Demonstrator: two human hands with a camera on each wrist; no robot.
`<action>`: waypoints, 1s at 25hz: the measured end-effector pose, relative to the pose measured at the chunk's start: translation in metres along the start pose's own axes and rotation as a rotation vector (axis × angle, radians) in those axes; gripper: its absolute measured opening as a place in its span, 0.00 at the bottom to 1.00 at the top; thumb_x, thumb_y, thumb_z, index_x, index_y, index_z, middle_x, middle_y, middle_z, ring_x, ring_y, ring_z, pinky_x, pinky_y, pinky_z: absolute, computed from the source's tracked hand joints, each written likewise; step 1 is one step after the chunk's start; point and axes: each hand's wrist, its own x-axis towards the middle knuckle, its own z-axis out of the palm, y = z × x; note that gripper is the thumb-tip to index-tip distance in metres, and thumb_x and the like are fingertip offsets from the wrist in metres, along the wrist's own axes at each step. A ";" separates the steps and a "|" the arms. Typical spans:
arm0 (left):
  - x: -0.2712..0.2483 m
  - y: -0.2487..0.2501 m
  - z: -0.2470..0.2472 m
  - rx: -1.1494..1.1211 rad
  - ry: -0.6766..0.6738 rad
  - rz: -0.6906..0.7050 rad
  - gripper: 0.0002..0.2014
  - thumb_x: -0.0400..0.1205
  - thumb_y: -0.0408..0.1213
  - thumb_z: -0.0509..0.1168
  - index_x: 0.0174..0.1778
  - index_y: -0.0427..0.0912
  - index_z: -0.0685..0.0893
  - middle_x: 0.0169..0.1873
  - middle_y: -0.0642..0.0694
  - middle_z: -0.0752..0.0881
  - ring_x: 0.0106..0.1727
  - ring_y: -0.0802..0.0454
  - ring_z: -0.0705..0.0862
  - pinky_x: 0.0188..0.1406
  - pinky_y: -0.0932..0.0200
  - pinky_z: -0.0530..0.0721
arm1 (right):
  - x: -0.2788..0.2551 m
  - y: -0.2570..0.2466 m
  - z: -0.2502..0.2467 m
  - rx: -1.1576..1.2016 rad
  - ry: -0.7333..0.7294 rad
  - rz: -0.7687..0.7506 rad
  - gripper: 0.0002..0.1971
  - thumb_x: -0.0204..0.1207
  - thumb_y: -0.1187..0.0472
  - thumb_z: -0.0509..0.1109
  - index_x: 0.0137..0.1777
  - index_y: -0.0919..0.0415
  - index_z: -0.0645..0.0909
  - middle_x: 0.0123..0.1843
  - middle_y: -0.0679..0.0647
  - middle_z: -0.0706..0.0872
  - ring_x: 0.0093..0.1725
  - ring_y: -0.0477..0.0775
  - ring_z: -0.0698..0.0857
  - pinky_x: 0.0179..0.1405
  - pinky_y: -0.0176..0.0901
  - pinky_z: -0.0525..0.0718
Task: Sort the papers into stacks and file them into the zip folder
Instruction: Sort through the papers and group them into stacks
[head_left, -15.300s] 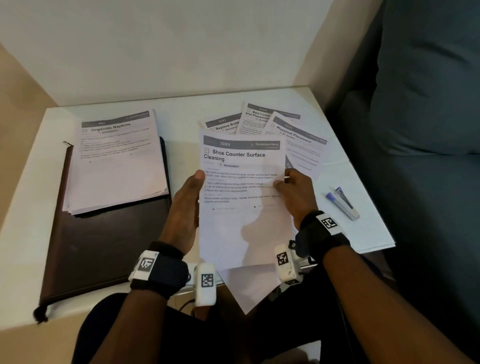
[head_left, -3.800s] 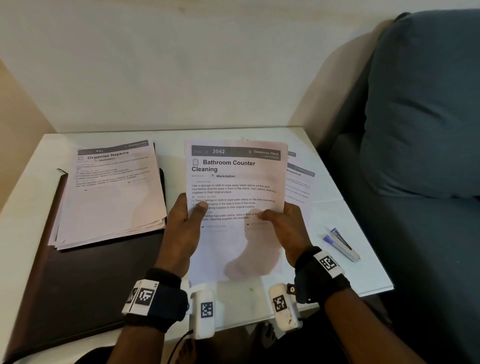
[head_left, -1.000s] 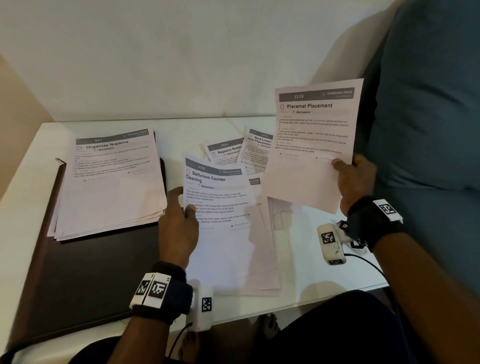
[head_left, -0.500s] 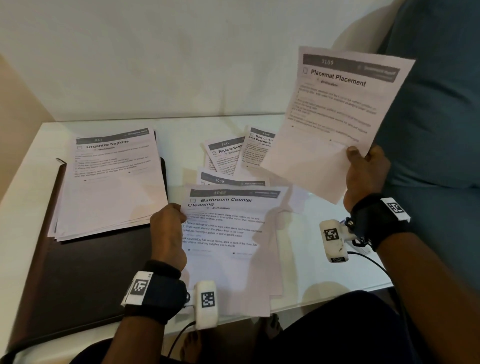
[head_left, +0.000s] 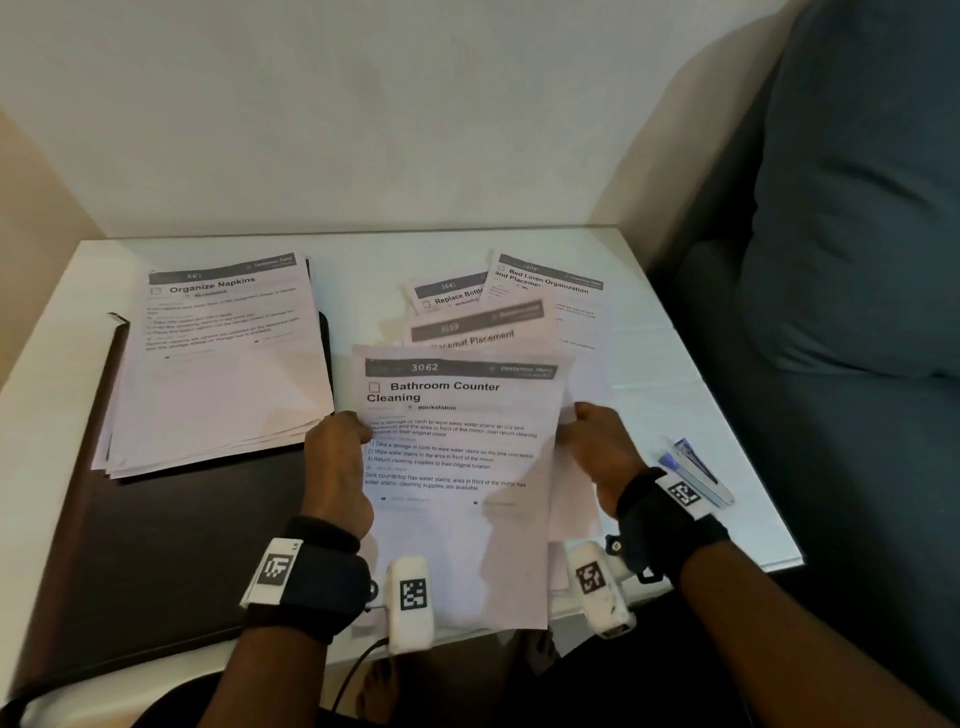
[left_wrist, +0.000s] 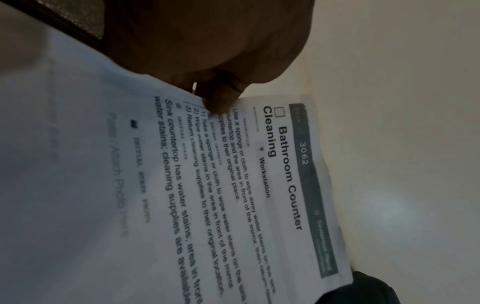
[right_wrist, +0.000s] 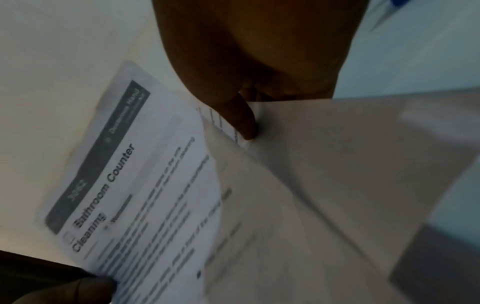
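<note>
My left hand (head_left: 337, 457) pinches the left edge of a small stack of papers topped by the "Bathroom Counter Cleaning" sheet (head_left: 457, 467), thumb on top (left_wrist: 221, 98). The stack is held over the table's front edge. My right hand (head_left: 597, 447) pinches the right edge of the "Placemat Placement" sheet (head_left: 475, 332), which lies tucked behind that stack with only its header showing. The right thumb (right_wrist: 244, 121) presses on this lower sheet. A thicker stack headed "Organize Napkins" (head_left: 223, 358) lies on the dark zip folder (head_left: 156, 545) at the left.
Two loose sheets, "Replace Bottle" (head_left: 452, 296) and "Bed Linen Organization" (head_left: 550, 291), lie fanned at the back of the white table (head_left: 649, 364). A small blue and white stapler-like object (head_left: 696, 470) sits near the right edge. A blue-grey sofa (head_left: 857, 260) borders the right side.
My right hand has brought the Placemat Placement sheet down from the air at the right and slid it behind the stack in my left hand. The left hand kept its grip.
</note>
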 end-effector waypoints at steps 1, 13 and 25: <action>0.002 -0.001 0.000 -0.002 -0.008 -0.006 0.15 0.80 0.29 0.59 0.60 0.39 0.84 0.46 0.40 0.91 0.39 0.41 0.89 0.36 0.50 0.87 | -0.005 0.004 0.006 -0.010 -0.019 0.031 0.09 0.76 0.73 0.69 0.50 0.66 0.89 0.47 0.62 0.94 0.49 0.67 0.92 0.50 0.57 0.91; 0.012 -0.012 0.002 0.174 -0.023 0.122 0.12 0.86 0.21 0.58 0.53 0.41 0.82 0.51 0.40 0.91 0.51 0.39 0.90 0.46 0.43 0.90 | -0.025 0.022 0.021 -0.577 0.147 -0.158 0.16 0.83 0.59 0.59 0.63 0.59 0.84 0.61 0.61 0.84 0.59 0.63 0.84 0.59 0.49 0.83; 0.014 -0.019 0.003 0.174 -0.029 0.172 0.15 0.85 0.19 0.64 0.62 0.41 0.81 0.53 0.41 0.90 0.53 0.41 0.91 0.47 0.47 0.89 | -0.038 0.020 0.023 -0.662 0.098 -0.198 0.15 0.79 0.65 0.64 0.62 0.54 0.86 0.59 0.51 0.87 0.60 0.55 0.85 0.62 0.45 0.82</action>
